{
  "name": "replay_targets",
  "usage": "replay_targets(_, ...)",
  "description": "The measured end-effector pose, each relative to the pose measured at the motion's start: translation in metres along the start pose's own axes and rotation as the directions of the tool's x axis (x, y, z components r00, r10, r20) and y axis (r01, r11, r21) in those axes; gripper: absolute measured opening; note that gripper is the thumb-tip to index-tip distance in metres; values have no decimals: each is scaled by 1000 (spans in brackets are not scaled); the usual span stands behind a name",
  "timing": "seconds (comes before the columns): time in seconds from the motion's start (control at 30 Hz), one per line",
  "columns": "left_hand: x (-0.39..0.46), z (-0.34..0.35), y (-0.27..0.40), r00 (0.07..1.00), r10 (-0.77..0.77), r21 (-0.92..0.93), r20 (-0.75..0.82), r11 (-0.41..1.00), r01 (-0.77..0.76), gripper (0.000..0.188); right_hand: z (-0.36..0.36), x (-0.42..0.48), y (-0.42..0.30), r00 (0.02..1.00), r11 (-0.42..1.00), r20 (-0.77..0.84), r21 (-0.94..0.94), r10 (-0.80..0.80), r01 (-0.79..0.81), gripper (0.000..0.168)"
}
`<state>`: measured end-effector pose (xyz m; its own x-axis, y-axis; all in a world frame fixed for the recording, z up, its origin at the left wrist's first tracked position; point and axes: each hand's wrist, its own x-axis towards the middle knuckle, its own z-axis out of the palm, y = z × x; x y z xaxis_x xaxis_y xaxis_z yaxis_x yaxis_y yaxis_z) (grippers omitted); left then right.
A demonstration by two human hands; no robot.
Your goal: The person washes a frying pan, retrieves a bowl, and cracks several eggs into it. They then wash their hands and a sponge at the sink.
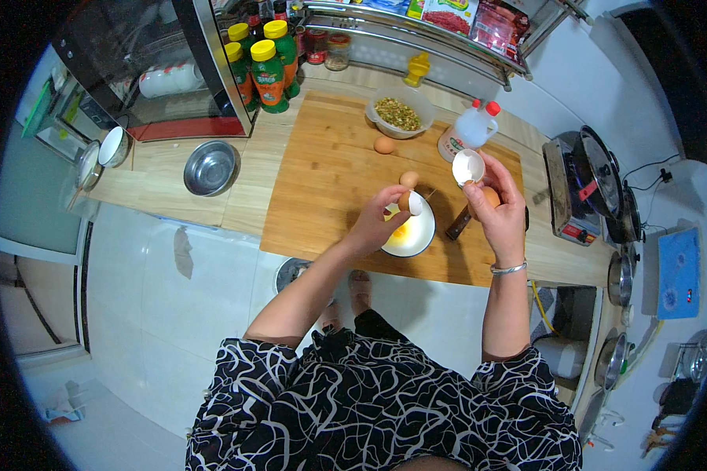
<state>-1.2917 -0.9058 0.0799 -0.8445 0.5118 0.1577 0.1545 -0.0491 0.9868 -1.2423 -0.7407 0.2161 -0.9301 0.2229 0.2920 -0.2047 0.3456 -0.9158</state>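
My left hand (380, 222) holds a brown eggshell half (411, 203) over the rim of a white bowl (422, 232). Egg yolk (399, 233) lies in the bowl. Raised to the right, my right hand (498, 206) holds another eggshell half (468, 166), its white inside showing. A brown rounded egg or shell (491, 196) shows behind the right thumb. Below that hand a dark handle (459, 222) rests on the wooden board (324, 171); what it belongs to is partly hidden. Two whole brown eggs (383, 145) (409, 179) lie on the board beyond the bowl.
At the board's back stand a plastic bowl (372, 112) of chopped food and a red-capped jug (470, 130). A metal bowl (210, 168) sits left, below yellow-capped bottles (268, 76). A gas stove (568, 194) with pans stands right. A bin (287, 274) is beneath the front edge.
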Motion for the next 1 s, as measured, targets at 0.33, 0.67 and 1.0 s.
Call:
replay_targets(0.33,-12,10,2,995,-90,-362,35,927,97,41,13,-18,20,978,990,207,-136,1,27,41)
replay_targets(0.67,-91,-60,41,937,-349,-417,30,848,329,40,85,-58,20,882,967,469,-241,44,79,37)
replay_targets(1.0,-171,-95,-13,884,-454,-271,-108,869,413,43,160,-109,67,718,983,678,-177,158,-48,47)
